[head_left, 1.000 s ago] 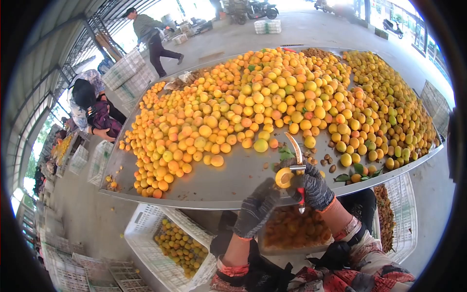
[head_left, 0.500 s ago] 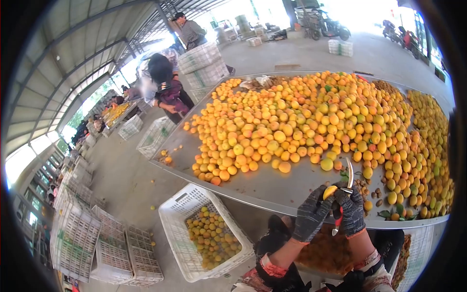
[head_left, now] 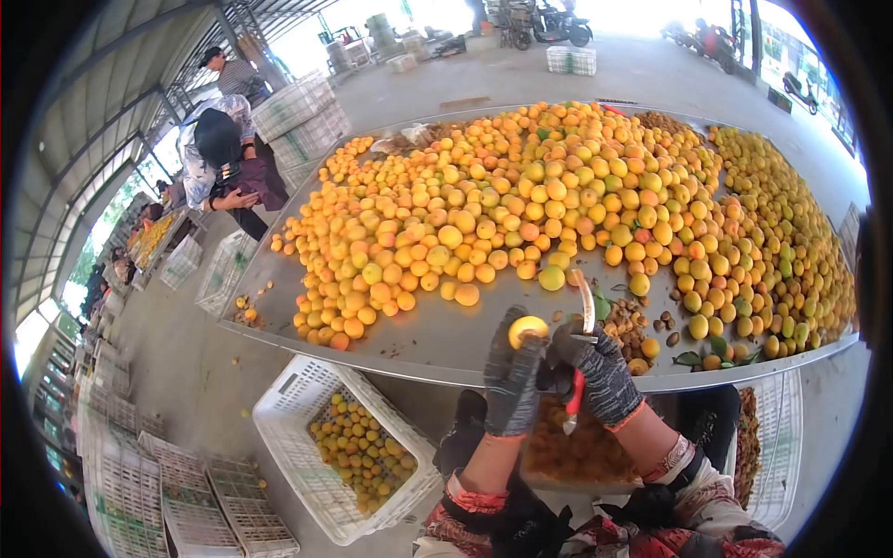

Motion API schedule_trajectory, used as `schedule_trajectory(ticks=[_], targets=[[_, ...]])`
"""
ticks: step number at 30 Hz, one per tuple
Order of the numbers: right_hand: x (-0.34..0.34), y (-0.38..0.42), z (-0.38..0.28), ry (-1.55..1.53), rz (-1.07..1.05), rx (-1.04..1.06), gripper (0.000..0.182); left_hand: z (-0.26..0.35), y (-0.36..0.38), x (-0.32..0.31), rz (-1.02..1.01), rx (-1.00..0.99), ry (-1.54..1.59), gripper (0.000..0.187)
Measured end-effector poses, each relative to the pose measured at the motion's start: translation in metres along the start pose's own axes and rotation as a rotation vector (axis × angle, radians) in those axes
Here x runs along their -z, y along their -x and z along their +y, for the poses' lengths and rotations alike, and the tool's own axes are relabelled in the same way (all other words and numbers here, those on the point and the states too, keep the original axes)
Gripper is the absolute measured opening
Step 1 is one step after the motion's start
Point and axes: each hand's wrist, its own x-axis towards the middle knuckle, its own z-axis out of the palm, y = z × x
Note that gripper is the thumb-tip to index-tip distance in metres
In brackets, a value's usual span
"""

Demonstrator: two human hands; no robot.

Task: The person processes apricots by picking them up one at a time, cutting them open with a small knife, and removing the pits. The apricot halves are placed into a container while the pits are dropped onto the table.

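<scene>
My left hand (head_left: pixel 512 389), in a dark grey knit glove with an orange cuff, grips an apricot (head_left: pixel 527 328) near its fingertips. In my gloved right hand (head_left: pixel 603 372) is a red-handled tool (head_left: pixel 587 302) with a curved metal blade pointing up. Its lower end sticks out beneath the palm. The two hands are close together over the near edge of a metal table (head_left: pixel 437 349). Beyond them lies a wide heap of apricots (head_left: pixel 465 219). Brown pits (head_left: pixel 625 324) and some leaves lie near my right hand. Below my wrists, orange fruit pieces (head_left: pixel 581 456) fill a partly hidden container.
A white plastic crate (head_left: pixel 279 405) with apricots in it stands on the floor at left. More crates (head_left: pixel 172 502) are stacked at lower left, and another white crate (head_left: pixel 779 437) is at right under the table. A person (head_left: pixel 219 149) bends beyond the table's left end.
The view has shifted, so the table sits further left and higher. My left hand has moved the apricot away from the blade; the hands are slightly further apart.
</scene>
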Motion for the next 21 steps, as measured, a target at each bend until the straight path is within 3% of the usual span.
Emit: schedule_trajectory(ticks=[1, 3, 5, 7, 14, 16, 21], targets=[[-0.002, -0.001, 0.0, -0.001, 0.003, 0.0, 0.018, 0.0, 0.0, 0.002, -0.002, 0.002, -0.001, 0.038], [-0.007, -0.003, -0.003, -0.271, 0.175, 0.026, 0.019, 0.012, 0.002, 0.005, 0.07, 0.264, 0.265, 0.037], [-0.003, -0.006, -0.019, -0.15, 0.175, 0.018, 0.019, 0.005, 0.0, 0.009, 0.07, 0.278, 0.246, 0.033], [0.0, -0.013, -0.028, -0.269, 0.092, 0.136, 0.016, 0.002, -0.001, 0.007, 0.048, 0.263, 0.259, 0.038], [-0.034, -0.026, -0.057, -0.33, 0.153, 0.31, 0.021, -0.009, -0.002, 0.0, -0.011, 0.262, 0.244, 0.033], [-0.031, -0.028, -0.053, -0.357, 0.073, 0.37, 0.025, -0.009, -0.003, -0.005, 0.162, 0.46, 0.366, 0.035], [-0.035, -0.04, -0.04, -0.314, 0.108, 0.476, 0.026, -0.01, 0.001, -0.005, 0.175, 0.507, 0.258, 0.038]])
